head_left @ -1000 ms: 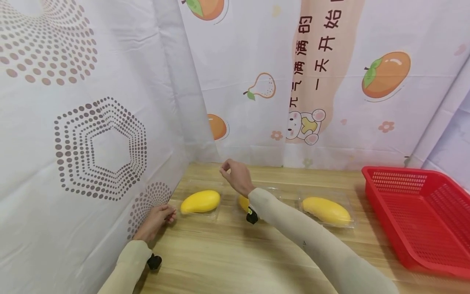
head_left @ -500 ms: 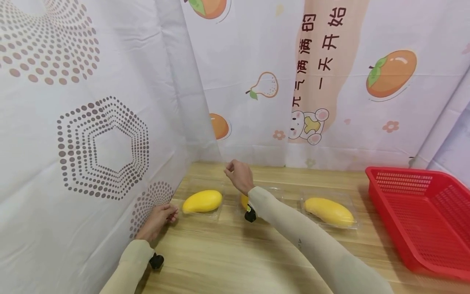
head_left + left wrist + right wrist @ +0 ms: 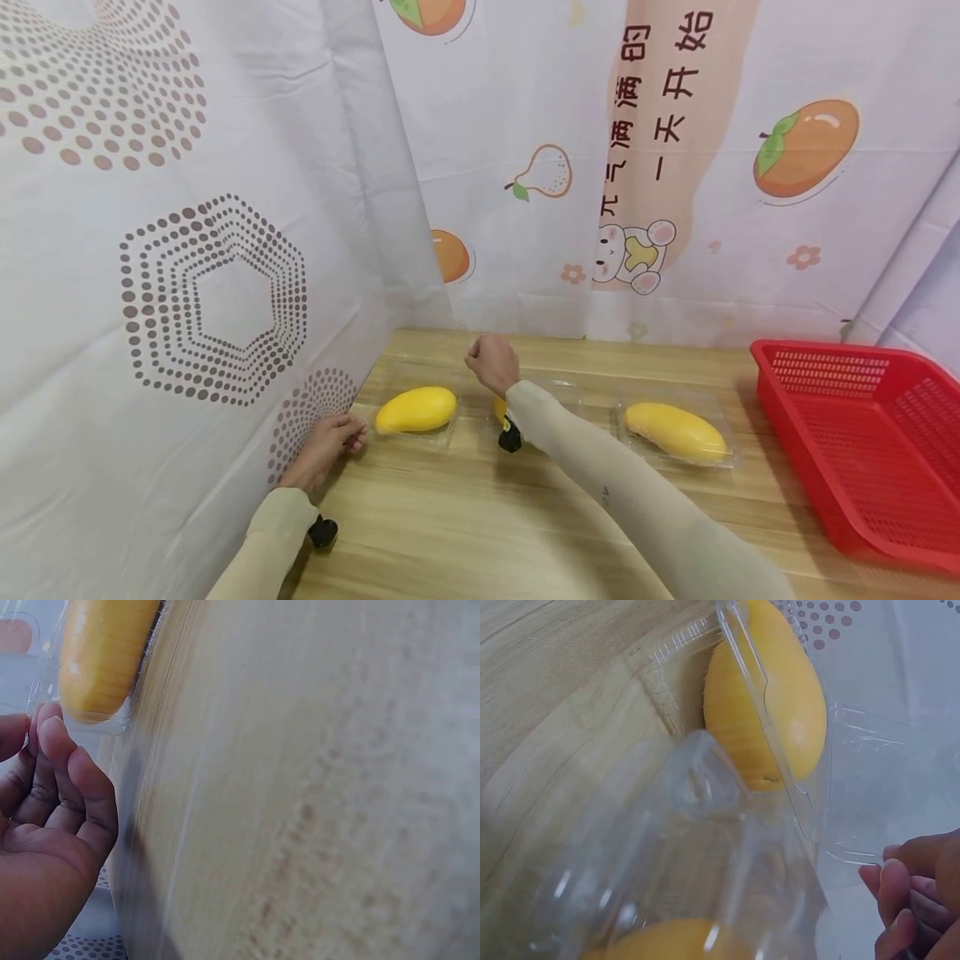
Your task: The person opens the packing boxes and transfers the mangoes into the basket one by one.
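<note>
A yellow mango point(image 3: 417, 409) lies in a clear plastic clamshell box point(image 3: 420, 441) at the left of the table, its see-through lid point(image 3: 862, 787) raised. My right hand point(image 3: 492, 364) is at the box's far right corner; in the right wrist view its thumb and fingers pinch the lid's edge. My left hand point(image 3: 326, 446) is at the box's near left, and in the left wrist view the thumb and forefinger tips pinch the clear plastic edge. Partly hidden behind my right wrist is a second mango point(image 3: 499, 408) in a clear box.
A third mango point(image 3: 675, 432) sits in its own clear box point(image 3: 718, 461) right of my right forearm. A red perforated basket point(image 3: 813, 492) stands at the far right of the wooden table point(image 3: 420, 533). Printed curtains point(image 3: 510, 308) close off the back and left side.
My right hand has dropped slightly and its fingers look more tucked in. The left hand has stayed at its place, and the head view has shifted a little.
</note>
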Action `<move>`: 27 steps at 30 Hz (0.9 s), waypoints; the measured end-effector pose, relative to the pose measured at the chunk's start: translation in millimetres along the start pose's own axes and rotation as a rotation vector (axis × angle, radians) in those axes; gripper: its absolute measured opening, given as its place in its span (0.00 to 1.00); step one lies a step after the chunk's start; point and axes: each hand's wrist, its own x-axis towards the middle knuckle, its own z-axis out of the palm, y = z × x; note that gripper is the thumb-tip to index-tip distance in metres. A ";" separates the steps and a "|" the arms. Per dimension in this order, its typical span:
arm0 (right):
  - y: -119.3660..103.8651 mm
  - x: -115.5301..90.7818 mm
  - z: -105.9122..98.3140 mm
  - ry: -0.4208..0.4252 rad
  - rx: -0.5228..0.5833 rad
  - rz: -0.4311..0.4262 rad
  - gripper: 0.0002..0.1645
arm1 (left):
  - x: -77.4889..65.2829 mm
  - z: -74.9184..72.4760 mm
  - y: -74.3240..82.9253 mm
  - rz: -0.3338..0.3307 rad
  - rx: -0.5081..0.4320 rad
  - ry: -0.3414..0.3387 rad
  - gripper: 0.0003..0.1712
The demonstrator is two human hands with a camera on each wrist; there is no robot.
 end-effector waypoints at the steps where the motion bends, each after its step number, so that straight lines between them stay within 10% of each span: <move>1: -0.6 -0.1 0.3 -0.013 -0.004 0.011 0.22 | -0.2 0.0 -0.2 0.001 -0.003 0.002 0.14; 27: -6.4 -0.1 13.0 -0.100 -0.161 0.158 0.34 | -2.6 2.3 -4.5 0.001 0.003 0.015 0.15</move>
